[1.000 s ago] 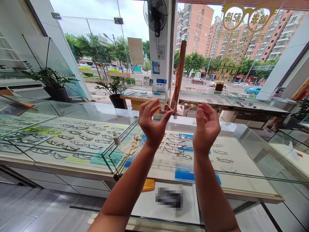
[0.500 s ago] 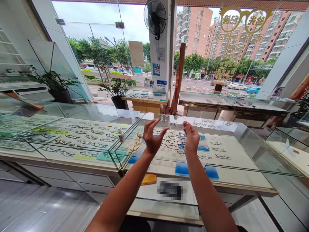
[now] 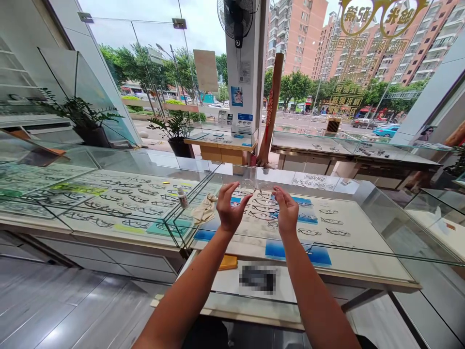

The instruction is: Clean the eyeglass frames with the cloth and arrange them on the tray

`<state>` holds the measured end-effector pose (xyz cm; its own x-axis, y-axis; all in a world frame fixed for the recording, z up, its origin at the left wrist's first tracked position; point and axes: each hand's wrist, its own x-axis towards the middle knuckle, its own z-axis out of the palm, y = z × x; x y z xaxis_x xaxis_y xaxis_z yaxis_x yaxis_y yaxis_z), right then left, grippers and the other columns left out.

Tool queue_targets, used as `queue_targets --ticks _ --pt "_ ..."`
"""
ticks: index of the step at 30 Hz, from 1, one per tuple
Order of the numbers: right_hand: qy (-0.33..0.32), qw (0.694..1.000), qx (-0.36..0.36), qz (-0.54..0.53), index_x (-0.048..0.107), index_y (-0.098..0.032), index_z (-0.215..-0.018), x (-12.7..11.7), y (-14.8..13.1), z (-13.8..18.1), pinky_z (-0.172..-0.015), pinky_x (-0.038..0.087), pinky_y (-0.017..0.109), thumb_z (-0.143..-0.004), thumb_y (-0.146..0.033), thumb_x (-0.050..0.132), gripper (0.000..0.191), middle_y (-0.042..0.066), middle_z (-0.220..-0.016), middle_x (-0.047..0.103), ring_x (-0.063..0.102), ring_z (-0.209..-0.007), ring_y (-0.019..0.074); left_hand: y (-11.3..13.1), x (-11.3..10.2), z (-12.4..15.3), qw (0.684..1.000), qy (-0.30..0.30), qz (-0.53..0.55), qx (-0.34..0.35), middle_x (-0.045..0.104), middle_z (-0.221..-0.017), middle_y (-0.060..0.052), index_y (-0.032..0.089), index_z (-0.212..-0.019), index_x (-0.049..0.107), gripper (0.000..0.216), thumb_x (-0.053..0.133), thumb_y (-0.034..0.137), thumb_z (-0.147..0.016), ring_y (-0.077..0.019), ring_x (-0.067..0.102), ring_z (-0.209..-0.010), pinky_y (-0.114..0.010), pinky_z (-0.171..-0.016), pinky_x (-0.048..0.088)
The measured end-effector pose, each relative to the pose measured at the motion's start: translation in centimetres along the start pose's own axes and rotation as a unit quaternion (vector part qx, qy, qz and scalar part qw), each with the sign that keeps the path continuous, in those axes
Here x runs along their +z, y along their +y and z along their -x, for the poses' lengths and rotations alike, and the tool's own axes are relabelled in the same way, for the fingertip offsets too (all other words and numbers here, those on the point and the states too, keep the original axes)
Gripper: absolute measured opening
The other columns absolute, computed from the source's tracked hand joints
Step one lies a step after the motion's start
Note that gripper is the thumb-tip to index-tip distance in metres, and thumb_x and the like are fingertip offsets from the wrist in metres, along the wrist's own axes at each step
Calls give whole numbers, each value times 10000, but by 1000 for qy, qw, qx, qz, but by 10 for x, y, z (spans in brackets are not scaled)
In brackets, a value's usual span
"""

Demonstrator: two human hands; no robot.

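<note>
Left hand (image 3: 229, 212) half-spread on glasses (image 3: 255, 189), right hand (image 3: 288, 212) pinching them, over counter (image 3: 374, 242); cloth (image 3: 203, 210) near left edge, fan (image 3: 237, 22) beyond.

I had one pair of glasses (image 3: 257, 188) on my feed: thin light rims, lenses apparently clear. It was held up over the glass counter (image 3: 363, 218), spanning the gap from the left hand (image 3: 230, 208) to the right hand (image 3: 287, 211), roughly level, bridge mid-gap. Temples too fine against the clutter; I couldn't tell folded from open.
</note>
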<state>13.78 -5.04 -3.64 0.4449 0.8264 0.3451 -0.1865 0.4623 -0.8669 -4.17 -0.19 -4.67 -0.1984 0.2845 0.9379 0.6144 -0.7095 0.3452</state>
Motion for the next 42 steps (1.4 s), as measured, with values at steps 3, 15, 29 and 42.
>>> queue_targets --ticks 3,15,29,42 --pt "0 1000 19 -18 838 -192 -1152 0 7 -6 -1044 589 444 -860 -599 790 503 131 -1232 824 777 -1113 270 -4 7 3 999 -29 21 -30 749 -1171 -153 175 -1224 722 508 795 573 -917 -290 738 -1115 -473 -994 619" --pt "-15 985 116 -130 837 -197 -1005 0 20 -20 -917 575 362 -767 -500 839 385 90 -1066 849 764 -987 217 -19 28 11 983 -90 113 -109 708 -1239 -142 168 -1298 695 574 791 587 -918 -245 731 -1145 -436 -1028 635" --pt "-80 978 186 42 809 -264 -975 -30 28 -47 -933 496 360 -738 -531 805 358 46 -1130 813 693 -1115 266 -32 34 7 875 -243 315 -276 762 -1255 -141 180 -1250 739 652 977 447 -704 -289 772 -1138 -499 -1095 616" --pt "-182 961 206 45 803 -205 -829 -29 40 -44 -823 534 359 -595 -471 956 386 22 -775 756 695 -773 190 -38 33 11 866 -321 316 -217 720 -1293 -132 194 -1313 723 646 950 435 -759 -257 770 -1108 -462 -1085 620"
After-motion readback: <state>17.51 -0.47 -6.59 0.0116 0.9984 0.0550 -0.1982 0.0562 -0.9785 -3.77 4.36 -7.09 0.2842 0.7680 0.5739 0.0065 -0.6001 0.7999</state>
